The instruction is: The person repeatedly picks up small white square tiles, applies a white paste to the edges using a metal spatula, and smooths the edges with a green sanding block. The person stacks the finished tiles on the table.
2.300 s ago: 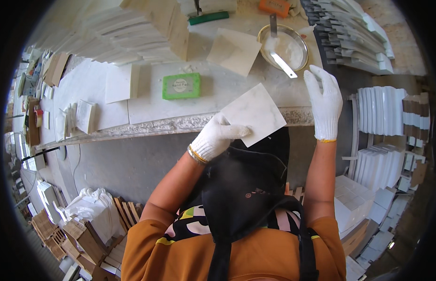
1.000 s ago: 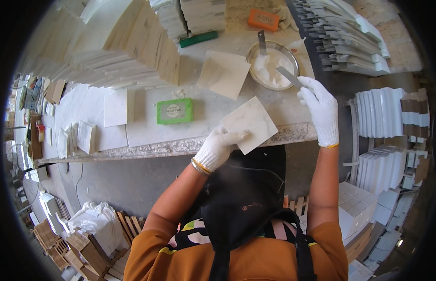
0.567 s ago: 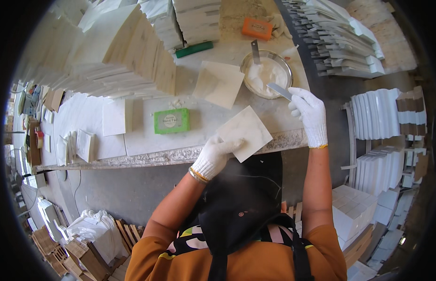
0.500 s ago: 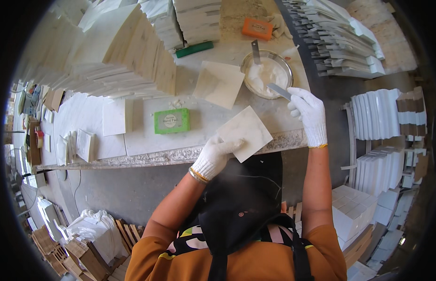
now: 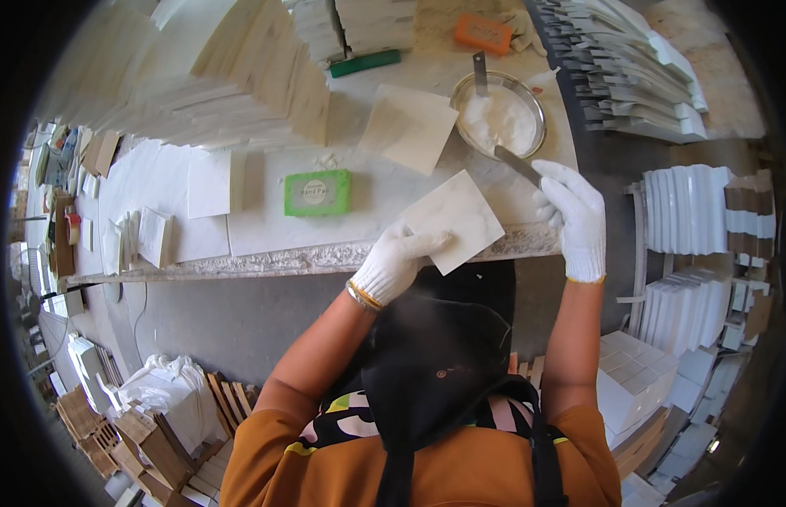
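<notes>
My left hand (image 5: 399, 258), in a white knit glove, is closed on one corner of a square white marble tile (image 5: 461, 217), its thumb flat on the upper face. The tile is held over the bench's front edge. My gloved right hand (image 5: 576, 218) grips a putty knife (image 5: 517, 166), whose blade points toward a round metal bowl (image 5: 541, 118). White paste (image 5: 503, 123) fills part of that bowl. A second blade (image 5: 480, 72) stands in the paste against the far rim. Left of the bowl, another square tile (image 5: 407, 128) lies on the bench.
A green hand pad (image 5: 317, 193) lies mid-bench, near white crumbs. Tall stacks of tiles (image 5: 266, 72) rise at the back left, beside a green bar (image 5: 365, 63). An orange pad (image 5: 483, 34) sits at the far end. More stacked tiles (image 5: 685, 211) stand right of the bench.
The putty knife's blade has drawn back toward the bowl's near rim and turned, with my right hand shifting slightly nearer and right. The whole view has shifted a little.
</notes>
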Available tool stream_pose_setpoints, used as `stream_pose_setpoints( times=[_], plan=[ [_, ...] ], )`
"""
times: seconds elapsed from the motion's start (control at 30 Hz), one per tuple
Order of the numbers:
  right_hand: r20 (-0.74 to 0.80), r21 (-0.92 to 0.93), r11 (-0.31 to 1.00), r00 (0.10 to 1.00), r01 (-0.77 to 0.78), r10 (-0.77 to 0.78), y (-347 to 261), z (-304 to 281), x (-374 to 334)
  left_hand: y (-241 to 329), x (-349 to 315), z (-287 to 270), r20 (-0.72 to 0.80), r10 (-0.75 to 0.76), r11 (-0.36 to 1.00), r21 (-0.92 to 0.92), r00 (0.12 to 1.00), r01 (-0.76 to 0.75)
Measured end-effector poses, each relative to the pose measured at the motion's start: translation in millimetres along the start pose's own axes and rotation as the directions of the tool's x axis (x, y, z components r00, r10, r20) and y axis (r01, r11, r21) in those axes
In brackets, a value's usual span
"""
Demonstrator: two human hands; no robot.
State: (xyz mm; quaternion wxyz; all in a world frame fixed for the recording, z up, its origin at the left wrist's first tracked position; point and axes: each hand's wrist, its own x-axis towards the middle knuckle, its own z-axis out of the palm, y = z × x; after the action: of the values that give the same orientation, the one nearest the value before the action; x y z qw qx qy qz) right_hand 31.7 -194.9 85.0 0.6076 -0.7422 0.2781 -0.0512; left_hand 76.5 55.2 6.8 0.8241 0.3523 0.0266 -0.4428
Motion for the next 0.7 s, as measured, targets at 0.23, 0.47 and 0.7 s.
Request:
stream_pose_setpoints(
  times=[0.23, 0.47, 0.7],
  plan=[
    [0.093, 0.013, 0.997, 0.993, -0.07, 0.069, 8.6, 9.8, -28.4, -1.5, 1.1, -1.0, -0.031, -0.008, 1.0, -0.008, 0.999, 0.008],
    [0.101, -0.05, 0.999, 0.995, -0.011, 0.016, 14.4, 22.3, -33.9, -1.3, 0.1, -0.6, -0.028, -0.008, 1.0, -0.028, 1.0, 0.007],
    [0.06, -0.226, 0.891, 0.918, 0.394, -0.391, 33.6, 26.7, -34.6, -3.1, -0.4, -2.3, -0.032, -0.006, 0.999, -0.036, 0.999, 0.005]
  ],
)
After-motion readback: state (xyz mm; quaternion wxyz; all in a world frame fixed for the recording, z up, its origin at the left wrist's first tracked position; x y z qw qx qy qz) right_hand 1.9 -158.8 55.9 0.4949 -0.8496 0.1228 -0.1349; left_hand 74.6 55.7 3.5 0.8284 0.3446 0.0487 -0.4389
